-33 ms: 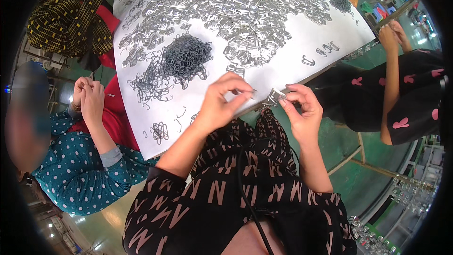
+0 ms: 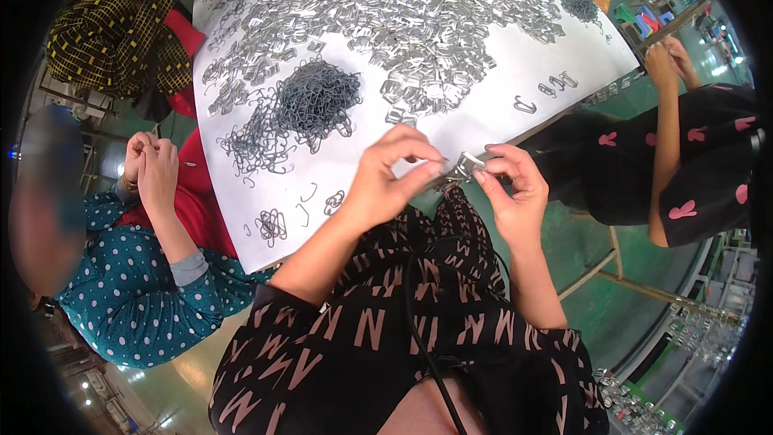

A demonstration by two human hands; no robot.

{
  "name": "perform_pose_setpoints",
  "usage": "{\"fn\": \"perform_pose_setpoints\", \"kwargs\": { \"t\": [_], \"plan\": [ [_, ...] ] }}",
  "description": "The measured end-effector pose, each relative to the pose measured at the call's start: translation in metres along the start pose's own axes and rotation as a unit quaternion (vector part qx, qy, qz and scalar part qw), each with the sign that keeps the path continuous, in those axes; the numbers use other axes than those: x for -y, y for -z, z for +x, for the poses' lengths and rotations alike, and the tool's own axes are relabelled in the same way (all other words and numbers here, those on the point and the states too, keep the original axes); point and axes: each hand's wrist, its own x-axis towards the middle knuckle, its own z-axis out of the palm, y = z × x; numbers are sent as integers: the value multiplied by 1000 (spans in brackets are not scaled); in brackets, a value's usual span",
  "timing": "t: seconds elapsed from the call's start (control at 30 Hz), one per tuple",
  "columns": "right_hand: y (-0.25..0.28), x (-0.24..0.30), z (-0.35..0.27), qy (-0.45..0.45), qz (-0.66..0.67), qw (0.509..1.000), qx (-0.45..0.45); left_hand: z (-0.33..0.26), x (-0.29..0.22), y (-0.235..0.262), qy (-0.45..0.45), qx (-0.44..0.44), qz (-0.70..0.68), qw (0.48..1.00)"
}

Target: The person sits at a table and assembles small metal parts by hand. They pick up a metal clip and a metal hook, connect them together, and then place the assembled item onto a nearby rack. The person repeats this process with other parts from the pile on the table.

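Both hands pinched one small metal clip (image 2: 463, 167) over the desk (image 2: 491, 113) edge, left hand (image 2: 386, 185) and right hand (image 2: 509, 193) each closed on it; a loose grip could drop it into the lap

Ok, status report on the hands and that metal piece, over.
Left hand and right hand both pinching one small metal clip at the table edge. Dark wire hook pile and shiny clip heap lie beyond. Nothing in the way.
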Motion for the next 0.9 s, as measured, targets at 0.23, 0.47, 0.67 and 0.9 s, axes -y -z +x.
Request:
{"fn": "perform_pose_setpoints", "kwargs": {
  "t": [0.23,0.47,0.67,0.9],
  "plan": [
    [3,8,-4,9,-3,1000,-3,13,-4,-23,-22,38,2,999],
    [5,10,-13,7,7,1000,-9,18,0,-40,-1,6,-61,998],
    [9,17,-17,46,16,996,-75,21,-26,-51,-95,31,15,995],
    [24,16,-16,94,54,978,-181,30,-22,-59,-104,7,37,994]
  ]
}}
